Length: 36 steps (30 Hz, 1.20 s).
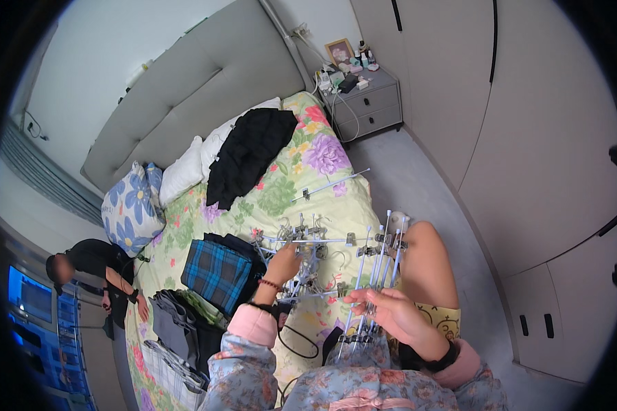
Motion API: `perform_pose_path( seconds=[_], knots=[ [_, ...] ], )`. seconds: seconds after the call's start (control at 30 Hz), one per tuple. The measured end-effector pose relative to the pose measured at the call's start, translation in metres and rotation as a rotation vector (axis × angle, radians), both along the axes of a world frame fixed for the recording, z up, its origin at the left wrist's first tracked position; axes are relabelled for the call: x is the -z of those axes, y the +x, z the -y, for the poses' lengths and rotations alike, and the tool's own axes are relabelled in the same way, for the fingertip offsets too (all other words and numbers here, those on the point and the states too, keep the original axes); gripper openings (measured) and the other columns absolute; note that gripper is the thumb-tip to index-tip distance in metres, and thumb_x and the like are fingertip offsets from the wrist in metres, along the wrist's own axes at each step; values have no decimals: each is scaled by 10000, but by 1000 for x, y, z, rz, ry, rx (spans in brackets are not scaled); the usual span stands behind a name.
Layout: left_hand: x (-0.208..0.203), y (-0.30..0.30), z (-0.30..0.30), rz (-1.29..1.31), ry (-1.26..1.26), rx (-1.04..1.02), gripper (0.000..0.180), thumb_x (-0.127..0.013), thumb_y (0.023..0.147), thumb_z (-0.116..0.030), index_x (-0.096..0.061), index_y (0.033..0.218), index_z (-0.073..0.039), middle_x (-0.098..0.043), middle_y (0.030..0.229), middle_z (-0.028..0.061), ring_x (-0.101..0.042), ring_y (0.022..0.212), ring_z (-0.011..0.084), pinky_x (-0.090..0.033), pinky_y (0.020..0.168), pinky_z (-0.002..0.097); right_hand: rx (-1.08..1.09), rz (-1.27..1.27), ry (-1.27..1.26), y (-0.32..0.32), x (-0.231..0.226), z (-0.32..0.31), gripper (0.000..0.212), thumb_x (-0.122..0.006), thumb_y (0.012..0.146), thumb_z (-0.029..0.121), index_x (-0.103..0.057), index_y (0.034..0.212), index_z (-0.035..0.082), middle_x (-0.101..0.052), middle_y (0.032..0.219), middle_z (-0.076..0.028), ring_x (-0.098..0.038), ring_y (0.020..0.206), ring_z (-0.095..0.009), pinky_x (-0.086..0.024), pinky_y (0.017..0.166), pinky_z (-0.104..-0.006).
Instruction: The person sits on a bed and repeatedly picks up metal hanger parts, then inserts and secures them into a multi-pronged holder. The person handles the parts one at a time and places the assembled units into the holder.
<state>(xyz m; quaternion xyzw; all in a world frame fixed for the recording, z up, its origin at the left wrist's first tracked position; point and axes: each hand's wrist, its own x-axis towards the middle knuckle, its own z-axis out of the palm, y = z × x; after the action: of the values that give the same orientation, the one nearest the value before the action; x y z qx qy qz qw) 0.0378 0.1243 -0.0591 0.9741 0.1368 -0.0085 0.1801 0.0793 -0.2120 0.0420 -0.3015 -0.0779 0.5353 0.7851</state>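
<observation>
Our right hand (394, 314) holds a hanger bunch (370, 251), near right; left hand (285, 264) at the pile (310, 269) on the bed (325, 214), can't tell its grip. We'd best untangle clips before lifting each.

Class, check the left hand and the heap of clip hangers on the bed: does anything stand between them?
Nothing visible does: the left hand is at the heap of clip hangers. The folded plaid cloth lies to the hand's left, not between them.
</observation>
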Motion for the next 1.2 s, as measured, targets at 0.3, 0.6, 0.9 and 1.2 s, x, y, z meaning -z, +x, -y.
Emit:
perform_pose_path(
  seconds=[0.3,0.6,0.9,1.2],
  knots=[
    [54,56,-1,-218,394,-5,201,-606,791,-222,-645,922,-74,-646,929,121,-615,927,284,-428,849,433,45,-8,19,-1,6,4,318,-471,960,191,-586,1108,-66,-601,1133,-159,-532,952,-185,-409,901,-339],
    [10,44,6,195,310,43,109,-639,793,-192,-674,800,-89,-628,812,91,-617,755,296,-494,628,396,33,-17,44,1,7,6,333,-470,961,213,-581,1115,-61,-598,1141,-144,-535,959,-178,-404,921,-333],
    [-39,63,27,513,17,-219,118,-657,818,-150,-666,889,-55,-657,845,104,-631,667,254,-489,609,346,12,-15,51,-2,5,8,335,-460,967,212,-575,1127,-59,-597,1144,-140,-539,977,-179,-402,935,-339],
    [-86,17,85,610,-578,18,71,-627,842,15,-574,888,27,-639,897,118,-649,858,164,-508,719,233,78,31,101,-2,8,6,367,-464,968,230,-560,1168,-62,-586,1192,-135,-549,1010,-186,-378,971,-345]
  ],
)
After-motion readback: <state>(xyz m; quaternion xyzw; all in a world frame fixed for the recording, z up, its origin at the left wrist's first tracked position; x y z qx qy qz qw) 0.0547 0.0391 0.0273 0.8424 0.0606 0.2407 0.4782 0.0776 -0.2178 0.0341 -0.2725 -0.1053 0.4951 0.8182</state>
